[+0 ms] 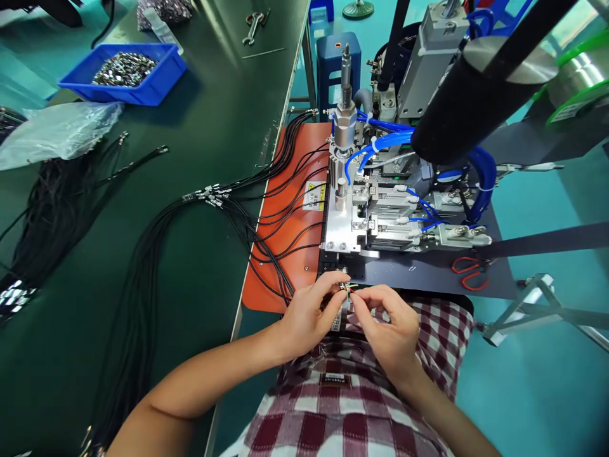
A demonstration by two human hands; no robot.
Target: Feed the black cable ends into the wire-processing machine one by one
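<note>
My left hand (309, 314) pinches a small metal connector (346, 287) between thumb and forefinger, at the front edge of the machine. Close beside it, my right hand (391, 324) is closed at the thumb and fingertips on a thin red wire (351, 291) by the connector. The fingertips of both hands nearly meet. Black cables (273, 254) run over the orange plate (297, 270) just left of the machine (343, 222). Their metal-ended bundle (209, 195) lies on the green table.
A blue tray (159, 79) of small metal parts stands on the green table (214, 76), near a plastic bag (71, 130) and more black cables (52, 209). Wrenches (254, 28) lie farther back. Red-handled scissors (471, 273) rest right of the machine, below a black cylinder (457, 108).
</note>
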